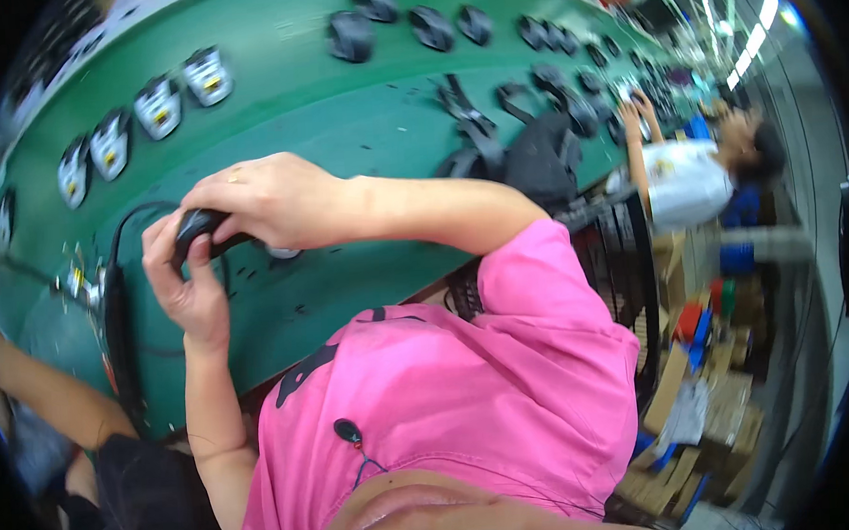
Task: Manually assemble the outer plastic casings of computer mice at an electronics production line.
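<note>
Above the green workbench (286, 337), a smooth, rounded black piece (195, 228) is held between both my hands; its exact kind cannot be made out. My left hand (196, 289) grips it from the near left, thumb pressed against its side. From above and the right, my right hand (265, 201) closes its fingers on the same piece and covers much of it. Partly hidden under my right hand is a small pale thing (284, 253). Left of my hands, a black stick-shaped tool (116, 326) with a looping cable stands upright in the view.
Silver-grey shells with yellow spots (159, 108) line the far left, and rounded black pieces (350, 36) the far side. A dark bag (540, 156) and straps lie right. A co-worker's arm (51, 395) reaches in left; another person (691, 182) works right, near cardboard boxes (724, 408).
</note>
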### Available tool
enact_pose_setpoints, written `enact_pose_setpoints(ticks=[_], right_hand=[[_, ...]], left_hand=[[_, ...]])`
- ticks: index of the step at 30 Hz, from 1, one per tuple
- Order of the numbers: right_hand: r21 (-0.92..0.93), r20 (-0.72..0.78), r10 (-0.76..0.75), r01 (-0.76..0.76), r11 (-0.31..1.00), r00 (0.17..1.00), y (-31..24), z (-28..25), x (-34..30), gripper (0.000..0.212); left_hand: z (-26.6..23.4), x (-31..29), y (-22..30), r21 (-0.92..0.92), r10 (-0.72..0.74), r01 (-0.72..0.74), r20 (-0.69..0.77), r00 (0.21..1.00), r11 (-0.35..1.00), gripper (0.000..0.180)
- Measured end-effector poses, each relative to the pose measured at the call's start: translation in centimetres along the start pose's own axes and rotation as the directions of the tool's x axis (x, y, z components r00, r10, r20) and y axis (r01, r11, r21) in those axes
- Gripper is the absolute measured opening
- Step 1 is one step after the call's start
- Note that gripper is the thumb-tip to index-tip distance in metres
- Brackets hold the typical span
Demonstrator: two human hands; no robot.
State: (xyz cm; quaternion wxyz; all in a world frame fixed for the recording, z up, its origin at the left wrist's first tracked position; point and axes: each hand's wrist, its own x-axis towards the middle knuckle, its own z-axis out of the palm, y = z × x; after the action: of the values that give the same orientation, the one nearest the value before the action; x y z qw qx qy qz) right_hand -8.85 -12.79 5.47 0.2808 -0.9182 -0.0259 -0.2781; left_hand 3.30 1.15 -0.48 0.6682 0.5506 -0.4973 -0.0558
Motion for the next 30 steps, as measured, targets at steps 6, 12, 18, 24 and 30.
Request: enact_pose_setpoints(ticks=[6, 12, 18, 24, 30], right_hand=[[-0.331, -0.004, 0.083, -0.079, 0.940, 0.997, 2.3, -6.0, -4.5, 0.057], [-0.726, -0.220, 0.586, -0.532, 0.436, 0.780, 7.9, -14.2, -12.1, 0.053], [-0.637, -0.237, 0.936, -0.769, 0.053, 0.261, 13.1, -18.2, -18.6, 0.069], [-0.553, -0.265, 0.847, -0.792, 0.258, 0.461, 13.4, -17.2, -21.0, 0.038], [-0.367, -0.474, 0.636, -0.793, 0.486, 0.609, 11.8, -17.8, -19.9, 0.025]], left_hand=[[3.2, 4.6, -1.5, 0.026, 0.098, -0.104, 0.188, 0.977, 0.994, 0.029], [8.4, 13.0, -7.3, 0.326, 0.363, -0.440, 0.270, 0.892, 0.837, 0.029], [14.7, 16.4, -15.8, 0.418, 0.368, -0.562, 0.459, 0.809, 0.714, 0.036], [14.5, 15.2, -16.1, 0.406, 0.334, -0.707, 0.673, 0.660, 0.579, 0.041], [13.2, 13.7, -15.2, 0.640, -0.064, -0.387, 0.565, 0.823, 0.664, 0.044]])
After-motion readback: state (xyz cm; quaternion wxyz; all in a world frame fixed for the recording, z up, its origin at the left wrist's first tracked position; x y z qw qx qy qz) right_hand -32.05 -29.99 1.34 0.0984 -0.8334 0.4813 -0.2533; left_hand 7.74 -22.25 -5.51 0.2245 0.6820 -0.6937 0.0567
